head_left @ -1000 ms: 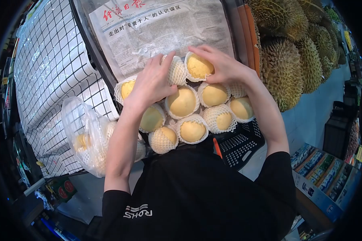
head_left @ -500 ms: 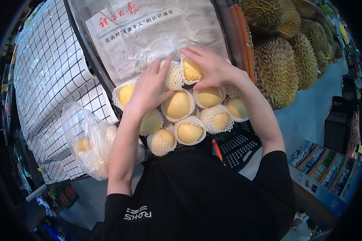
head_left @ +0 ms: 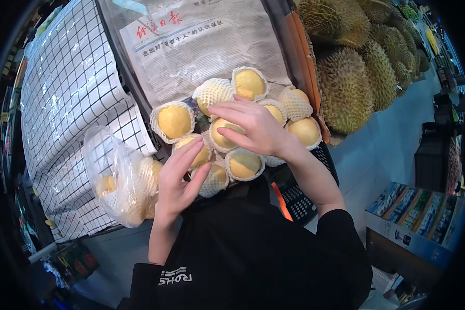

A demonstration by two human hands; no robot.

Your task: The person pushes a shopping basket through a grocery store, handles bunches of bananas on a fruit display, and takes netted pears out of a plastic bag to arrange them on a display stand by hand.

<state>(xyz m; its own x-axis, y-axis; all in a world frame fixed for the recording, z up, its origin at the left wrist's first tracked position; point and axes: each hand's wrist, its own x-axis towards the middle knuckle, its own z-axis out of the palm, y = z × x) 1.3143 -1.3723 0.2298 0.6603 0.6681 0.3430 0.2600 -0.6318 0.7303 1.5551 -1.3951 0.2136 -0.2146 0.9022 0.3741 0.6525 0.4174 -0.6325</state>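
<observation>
Several round yellow fruits, pear-like, in white foam nets (head_left: pixel 245 164) lie in a cluster at the near end of a newspaper-lined display. My right hand (head_left: pixel 254 124) hovers over or rests on the middle of the cluster, its fingers stretched to the left and apart, partly covering one fruit (head_left: pixel 225 133). My left hand (head_left: pixel 178 182) is at the cluster's near left, open, with fingertips by another fruit (head_left: pixel 195 150); whether it touches cannot be told. At the far side, one netted fruit (head_left: pixel 250 83) sits beside another lying on its side (head_left: pixel 212 96).
A printed newspaper (head_left: pixel 206 49) lines the display beyond the fruits. A clear plastic bag (head_left: pixel 120 181) with netted fruits lies at left on a white checked cloth (head_left: pixel 72 103). Durians (head_left: pixel 346 90) are piled at right. A black perforated basket (head_left: pixel 297 199) is near my body.
Both hands have come back toward my body from the far fruits, the left one down and the right one toward the middle. The far fruits are now uncovered, and some fruits sit slightly differently.
</observation>
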